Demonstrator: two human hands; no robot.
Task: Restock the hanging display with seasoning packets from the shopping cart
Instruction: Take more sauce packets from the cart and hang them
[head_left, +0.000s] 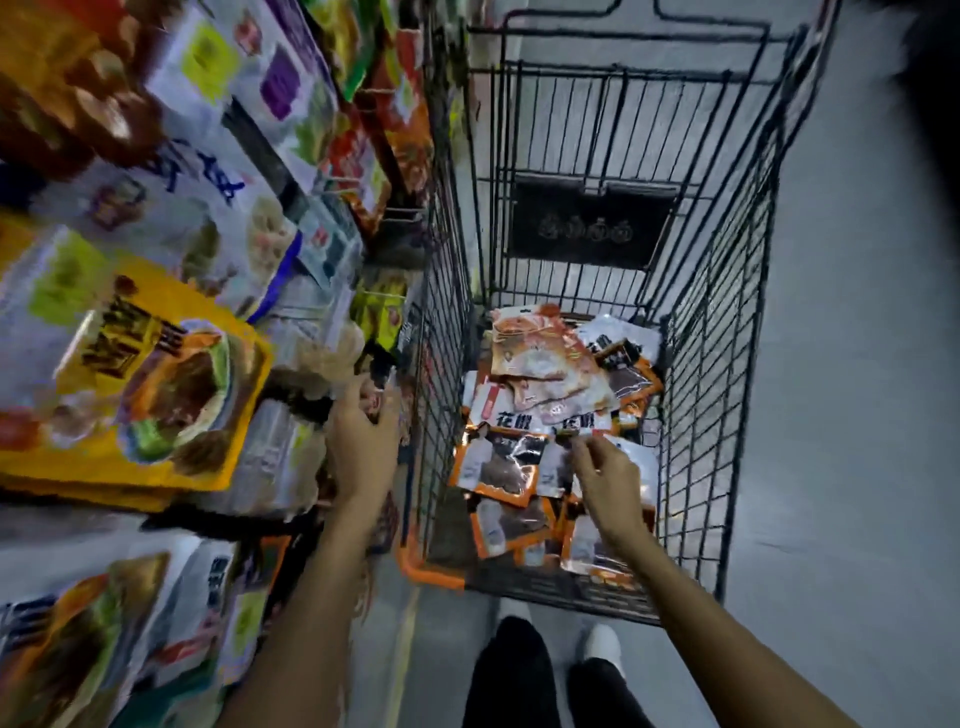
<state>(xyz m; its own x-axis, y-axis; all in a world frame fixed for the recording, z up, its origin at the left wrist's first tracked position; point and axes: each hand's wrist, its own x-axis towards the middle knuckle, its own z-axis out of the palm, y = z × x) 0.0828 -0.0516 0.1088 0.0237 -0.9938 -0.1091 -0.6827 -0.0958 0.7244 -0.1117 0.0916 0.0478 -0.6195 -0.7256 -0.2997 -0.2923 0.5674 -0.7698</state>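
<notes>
A black wire shopping cart (727, 364) stands in front of me with a heap of seasoning packets (540, 405) on its floor, white and orange ones mixed. My right hand (605, 483) reaches down into the cart and pinches the top edge of a white packet (576, 428) with thumb and fingers. My left hand (363, 441) is raised at the hanging display (171, 364) on the left, its fingers curled round a small packet (376, 400) near the hooks. The picture is blurred there, so the packet's details are unclear.
The display on the left is crowded with large hanging bags in yellow, white and purple. The cart's orange corner bumper (415, 561) sits close to the display. Grey floor (857, 467) lies to the right of the cart. My legs and shoes (550, 670) show below.
</notes>
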